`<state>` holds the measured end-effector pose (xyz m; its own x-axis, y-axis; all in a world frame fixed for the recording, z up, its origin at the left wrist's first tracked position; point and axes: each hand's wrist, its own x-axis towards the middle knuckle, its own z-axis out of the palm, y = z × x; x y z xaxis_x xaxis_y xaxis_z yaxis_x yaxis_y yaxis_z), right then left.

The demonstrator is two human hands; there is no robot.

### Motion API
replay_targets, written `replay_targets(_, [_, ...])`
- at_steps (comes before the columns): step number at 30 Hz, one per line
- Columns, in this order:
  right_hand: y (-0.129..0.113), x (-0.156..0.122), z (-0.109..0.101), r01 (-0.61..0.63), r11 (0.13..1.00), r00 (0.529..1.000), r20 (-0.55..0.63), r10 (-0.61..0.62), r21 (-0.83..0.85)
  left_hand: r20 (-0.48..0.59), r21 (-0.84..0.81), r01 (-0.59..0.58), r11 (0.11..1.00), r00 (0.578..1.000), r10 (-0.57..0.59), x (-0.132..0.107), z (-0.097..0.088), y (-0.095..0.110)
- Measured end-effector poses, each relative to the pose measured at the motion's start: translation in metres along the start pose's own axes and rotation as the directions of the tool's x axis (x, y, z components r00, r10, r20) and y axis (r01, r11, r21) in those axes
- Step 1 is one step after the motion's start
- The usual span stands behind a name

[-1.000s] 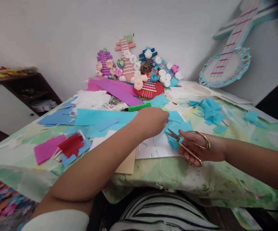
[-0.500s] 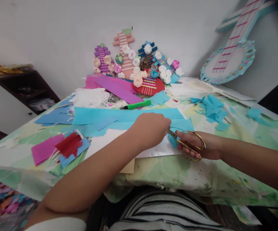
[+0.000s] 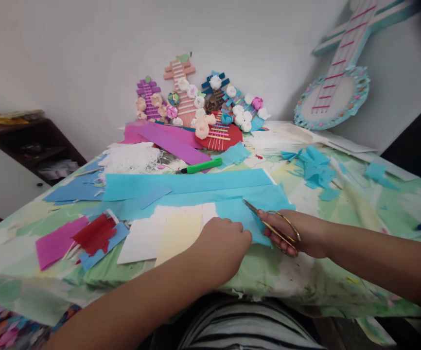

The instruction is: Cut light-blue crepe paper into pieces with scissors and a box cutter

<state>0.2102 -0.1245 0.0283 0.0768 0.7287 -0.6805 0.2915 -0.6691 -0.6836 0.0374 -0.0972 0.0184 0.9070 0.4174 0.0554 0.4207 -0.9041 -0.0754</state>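
My right hand (image 3: 298,231) grips a pair of gold-handled scissors (image 3: 278,228), their blades together and pointing up and left over light-blue crepe paper (image 3: 228,194). My left hand (image 3: 227,248) is closed, knuckles up, at the near edge of that paper; its fingertips, and whatever they pinch, are hidden. A cream card (image 3: 179,226) and a white card (image 3: 141,238) lie just left of it. The crepe paper stretches across the table's middle, with a narrow blue strip (image 3: 155,197) on top.
A green cutter-like tool (image 3: 205,165) lies behind the crepe paper. Blue scraps (image 3: 314,167) are at right, and pink paper (image 3: 61,240) and red paper (image 3: 96,233) at left. Decorated miniature guitars (image 3: 219,131) lean on the wall; a larger banjo-shaped piece (image 3: 336,99) stands right.
My left hand has moved down and left, away from the scissor tips. The scissors now show their whole blades. The cream card is more exposed, and the view has shifted slightly.
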Motion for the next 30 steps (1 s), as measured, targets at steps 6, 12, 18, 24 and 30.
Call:
replay_targets(6, [-0.004, 0.005, 0.001, -0.029, 1.000, 0.999, -0.035, 0.029, -0.009, -0.017, -0.042, -0.005, 0.999, 1.000, 0.004, 0.002, 0.006, 0.004])
replay_targets(12, [-0.010, 0.005, 0.002, -0.047, 0.999, 0.999, -0.019, 0.046, -0.027, -0.091, -0.087, 0.010, 0.996, 0.996, -0.018, 0.001, 0.014, 0.001])
replay_targets(18, [-0.019, 0.003, 0.011, -0.074, 0.996, 0.996, -0.059, 0.071, -0.058, -0.177, -0.124, 0.038, 0.992, 0.982, -0.060, -0.003, 0.020, -0.002])
replay_targets(24, [-0.018, 0.006, 0.011, -0.076, 0.992, 0.994, -0.080, 0.069, -0.098, -0.243, -0.138, 0.027, 0.990, 0.968, -0.061, -0.005, 0.024, -0.002])
replay_targets(30, [-0.013, 0.006, 0.008, -0.101, 0.993, 0.990, -0.106, 0.094, -0.062, -0.301, -0.123, 0.016, 0.992, 0.952, -0.053, -0.006, 0.023, -0.003])
